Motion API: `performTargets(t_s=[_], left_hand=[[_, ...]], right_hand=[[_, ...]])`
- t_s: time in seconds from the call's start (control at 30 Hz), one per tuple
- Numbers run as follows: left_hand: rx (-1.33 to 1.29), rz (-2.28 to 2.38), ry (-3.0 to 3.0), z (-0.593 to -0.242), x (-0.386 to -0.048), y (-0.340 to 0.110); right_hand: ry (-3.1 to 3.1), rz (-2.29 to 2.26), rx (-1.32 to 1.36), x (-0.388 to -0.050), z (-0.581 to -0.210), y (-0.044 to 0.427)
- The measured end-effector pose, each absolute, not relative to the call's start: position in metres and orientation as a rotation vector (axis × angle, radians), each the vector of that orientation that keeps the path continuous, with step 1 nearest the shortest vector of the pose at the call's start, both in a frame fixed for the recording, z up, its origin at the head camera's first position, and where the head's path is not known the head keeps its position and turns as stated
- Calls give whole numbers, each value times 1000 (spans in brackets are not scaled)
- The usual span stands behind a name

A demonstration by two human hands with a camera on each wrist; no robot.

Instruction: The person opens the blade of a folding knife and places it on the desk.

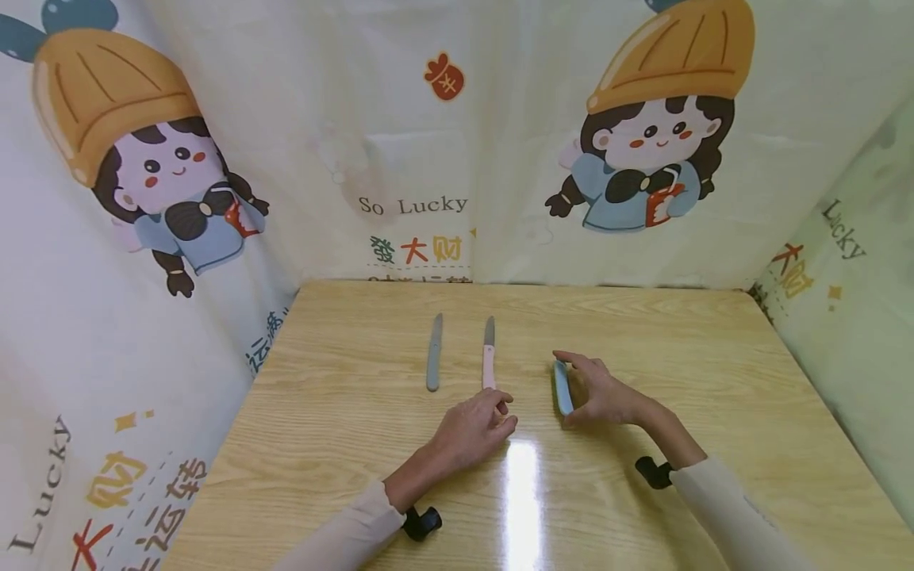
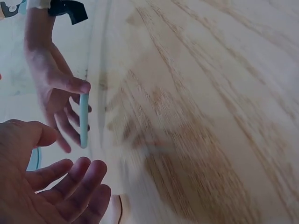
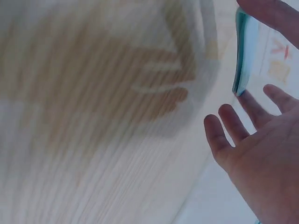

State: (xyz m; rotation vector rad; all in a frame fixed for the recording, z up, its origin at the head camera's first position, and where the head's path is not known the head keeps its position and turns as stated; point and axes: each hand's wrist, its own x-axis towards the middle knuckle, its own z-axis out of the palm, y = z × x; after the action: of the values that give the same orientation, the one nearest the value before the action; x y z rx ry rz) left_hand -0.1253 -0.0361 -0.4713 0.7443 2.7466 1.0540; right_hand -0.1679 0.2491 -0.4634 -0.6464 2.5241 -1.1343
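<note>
In the head view, my right hand [image 1: 603,395] pinches a light blue folding knife [image 1: 562,388] by its two ends, thumb at one and a finger at the other; no blade shows. The right wrist view shows the same blue knife [image 3: 243,51] between thumb and fingertip. My left hand [image 1: 471,428] has loosely bent fingers and holds nothing. It overlaps the near end of a pink-handled knife [image 1: 489,365]; whether it touches cannot be told. Further left lies a grey-blue knife [image 1: 434,357], blade pointing away.
All this is on a wood-grain table [image 1: 343,444]. A printed cloth [image 1: 514,159] hangs behind the table and along both sides. Black wrist cameras [image 1: 423,523] sit under the forearms. A bright light reflection [image 1: 523,500] lies between the arms.
</note>
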Motion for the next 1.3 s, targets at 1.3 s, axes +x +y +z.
performTargets(t_s=[1.3], left_hand=[[350, 1929, 1808, -483, -131, -26]], right_hand=[[2048, -1721, -356, -123, -473, 190]])
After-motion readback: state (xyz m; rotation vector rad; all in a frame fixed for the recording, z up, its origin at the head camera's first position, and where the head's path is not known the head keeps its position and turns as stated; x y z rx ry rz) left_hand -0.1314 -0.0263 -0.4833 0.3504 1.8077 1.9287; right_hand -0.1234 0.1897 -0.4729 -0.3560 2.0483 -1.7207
